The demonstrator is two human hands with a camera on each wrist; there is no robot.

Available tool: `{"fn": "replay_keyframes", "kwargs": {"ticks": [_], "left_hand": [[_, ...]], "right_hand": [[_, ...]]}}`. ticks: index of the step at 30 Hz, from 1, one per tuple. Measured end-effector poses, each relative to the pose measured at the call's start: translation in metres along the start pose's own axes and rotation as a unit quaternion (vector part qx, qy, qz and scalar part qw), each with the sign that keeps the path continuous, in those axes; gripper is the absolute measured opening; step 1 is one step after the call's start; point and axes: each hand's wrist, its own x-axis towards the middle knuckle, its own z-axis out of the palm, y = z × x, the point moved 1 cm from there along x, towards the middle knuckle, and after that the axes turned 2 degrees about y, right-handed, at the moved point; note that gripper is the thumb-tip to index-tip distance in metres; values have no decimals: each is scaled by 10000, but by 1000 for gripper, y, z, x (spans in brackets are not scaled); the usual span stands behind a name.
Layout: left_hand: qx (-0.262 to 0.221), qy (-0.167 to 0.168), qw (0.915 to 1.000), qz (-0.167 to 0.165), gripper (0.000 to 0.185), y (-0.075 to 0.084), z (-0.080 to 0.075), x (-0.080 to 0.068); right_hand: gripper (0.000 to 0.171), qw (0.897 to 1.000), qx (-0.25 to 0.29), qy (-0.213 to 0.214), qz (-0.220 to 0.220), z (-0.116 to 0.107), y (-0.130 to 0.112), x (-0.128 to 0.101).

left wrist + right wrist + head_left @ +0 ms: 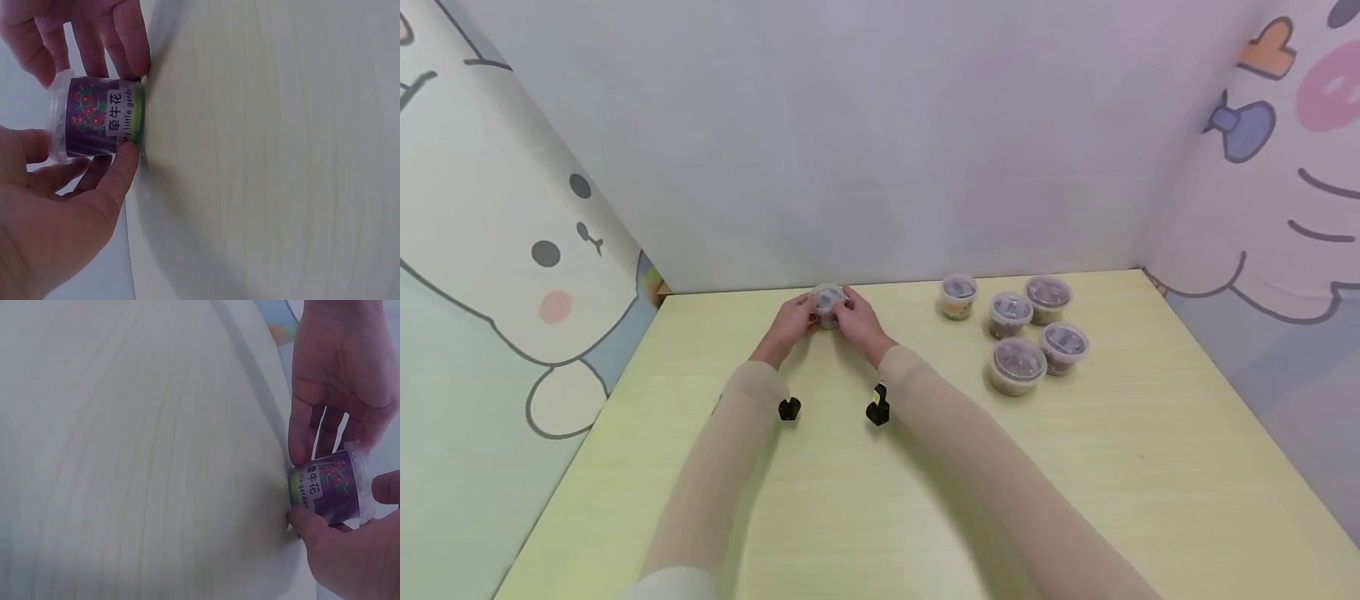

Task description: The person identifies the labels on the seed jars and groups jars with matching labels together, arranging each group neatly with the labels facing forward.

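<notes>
A small plastic cup (pixel 829 298) with a clear lid stands upright near the far edge of the table, between both hands. Its purple label (pixel 90 115) shows red flowers, and the words "My little garden" can be read in the left wrist view. My left hand (pixel 790 325) grips the cup from the left, with fingers low on its side. From the other side my right hand (pixel 862 325) holds it too, fingertips near the base. In the right wrist view the same cup (pixel 331 487) is partly covered by fingers. Its contents are hidden by the label.
Several similar lidded cups stand to the right: one alone (pixel 958 297), then a group with a small one (pixel 1010 315), a wider one (pixel 1017 367) and others. A pale wall (pixel 880 150) rises behind the light wooden table (pixel 835 500); cartoon-printed panels flank it.
</notes>
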Motion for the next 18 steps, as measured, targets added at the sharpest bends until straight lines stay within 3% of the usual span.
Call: {"fn": "replay_keyframes", "kwargs": {"ticks": [8,18], "left_hand": [[343,66,9993,119,55,0,8,1],[628,245,9976,135,55,2,5,-3]], "right_hand": [[58,9996,-57,259,21,-2,0,-1],[56,9991,-221,359,-44,5,0,2]]}}
